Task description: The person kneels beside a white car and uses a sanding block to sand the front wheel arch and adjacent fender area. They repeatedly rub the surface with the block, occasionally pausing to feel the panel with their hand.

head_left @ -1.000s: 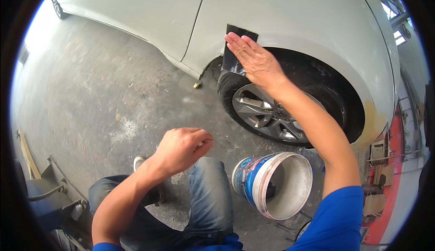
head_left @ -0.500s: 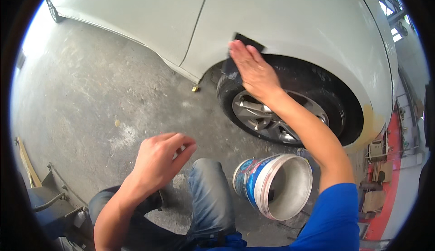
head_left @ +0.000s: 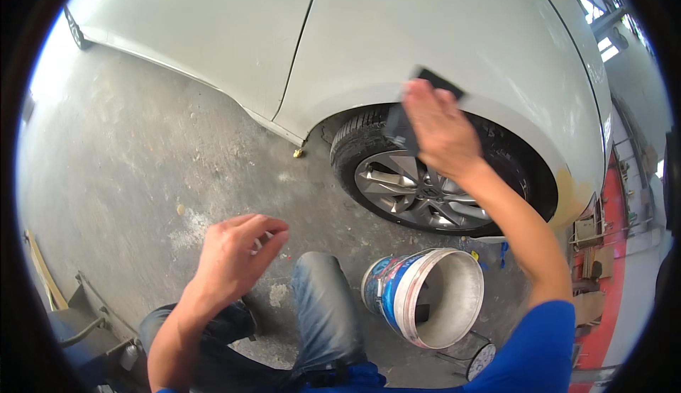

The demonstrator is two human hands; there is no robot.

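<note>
My right hand (head_left: 438, 129) presses a dark sanding sheet (head_left: 433, 81) flat against the wheel arch of a white car (head_left: 397, 31), just above the tyre and silver alloy wheel (head_left: 418, 193). The sheet's corners show above and left of my fingers. My left hand (head_left: 237, 255) hovers over my knee with the fingers loosely curled and nothing visible in it.
A blue and white bucket (head_left: 433, 297) lies tilted on the concrete floor (head_left: 142, 152) beside my knee, below the wheel. Grey metal equipment (head_left: 78, 322) sits at the lower left. Red workshop gear (head_left: 599, 251) stands at the right.
My right hand has slid the sheet rightward along the arch over the wheel. My left hand has dropped lower and left.
</note>
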